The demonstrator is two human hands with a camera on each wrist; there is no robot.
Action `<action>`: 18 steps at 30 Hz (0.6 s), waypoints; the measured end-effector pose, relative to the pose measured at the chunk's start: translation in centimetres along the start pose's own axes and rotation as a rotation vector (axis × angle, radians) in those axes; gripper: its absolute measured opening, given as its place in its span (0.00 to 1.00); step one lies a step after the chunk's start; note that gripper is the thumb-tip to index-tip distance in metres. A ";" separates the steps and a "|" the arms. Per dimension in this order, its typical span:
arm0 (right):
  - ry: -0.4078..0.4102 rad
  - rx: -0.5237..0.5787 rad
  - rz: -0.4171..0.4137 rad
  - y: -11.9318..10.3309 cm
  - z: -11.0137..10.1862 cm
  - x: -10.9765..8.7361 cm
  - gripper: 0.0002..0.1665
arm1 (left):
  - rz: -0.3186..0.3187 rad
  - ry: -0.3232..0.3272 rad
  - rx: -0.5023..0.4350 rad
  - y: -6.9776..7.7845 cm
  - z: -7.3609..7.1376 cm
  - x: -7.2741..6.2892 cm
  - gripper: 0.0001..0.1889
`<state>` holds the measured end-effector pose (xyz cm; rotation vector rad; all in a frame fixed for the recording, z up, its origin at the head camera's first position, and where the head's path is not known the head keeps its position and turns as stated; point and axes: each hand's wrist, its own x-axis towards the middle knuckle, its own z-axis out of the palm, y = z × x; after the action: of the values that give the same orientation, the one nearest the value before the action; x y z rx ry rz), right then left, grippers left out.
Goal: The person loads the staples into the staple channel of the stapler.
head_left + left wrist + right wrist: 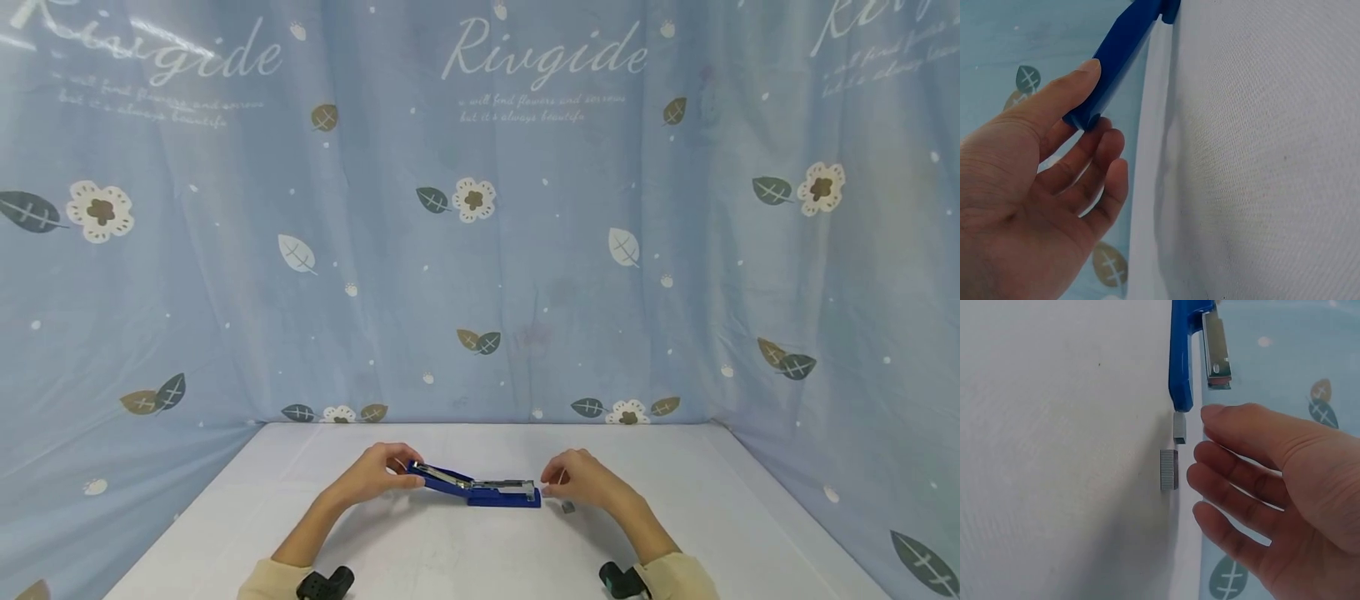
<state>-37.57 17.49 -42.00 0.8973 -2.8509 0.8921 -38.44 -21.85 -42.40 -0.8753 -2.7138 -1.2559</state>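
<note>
A blue stapler (504,498) is spread open on the table, its base flat and its top arm folded back to the left at a slant. My left hand (381,473) pinches the end of that raised arm, thumb on the near side and fingers behind. In the left wrist view the thumb presses on the blue arm (1119,53). My right hand (587,478) is beside the right end of the base, its fingers loosely bent with nothing between them. Below these fingers, a strip of staples (1169,469) lies on the table, and a smaller grey piece (1179,428) sits by the stapler's tip.
The white table (480,554) stretches out on both sides of the hands. A blue printed curtain (480,267) hangs behind it and along both sides. Dark wrist cameras sit at both cuffs.
</note>
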 end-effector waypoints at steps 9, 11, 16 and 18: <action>0.002 -0.021 0.059 0.5 0.5 -0.2 0.08 | -0.005 0.000 0.039 -0.2 0.2 0.1 0.17; 0.003 -0.024 0.067 0.6 0.5 -0.2 0.07 | -0.007 0.000 0.044 -0.2 0.2 0.1 0.17; 0.005 -0.031 0.055 0.7 0.5 -0.2 0.05 | -0.011 0.001 0.044 -0.1 0.1 0.1 0.17; 0.006 -0.031 0.056 0.7 0.5 -0.1 0.05 | -0.008 0.004 0.045 -0.1 0.1 0.2 0.17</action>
<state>-37.74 17.75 -42.79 0.8137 -2.8897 0.8519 -38.62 -21.80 -42.49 -0.8569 -2.7340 -1.1916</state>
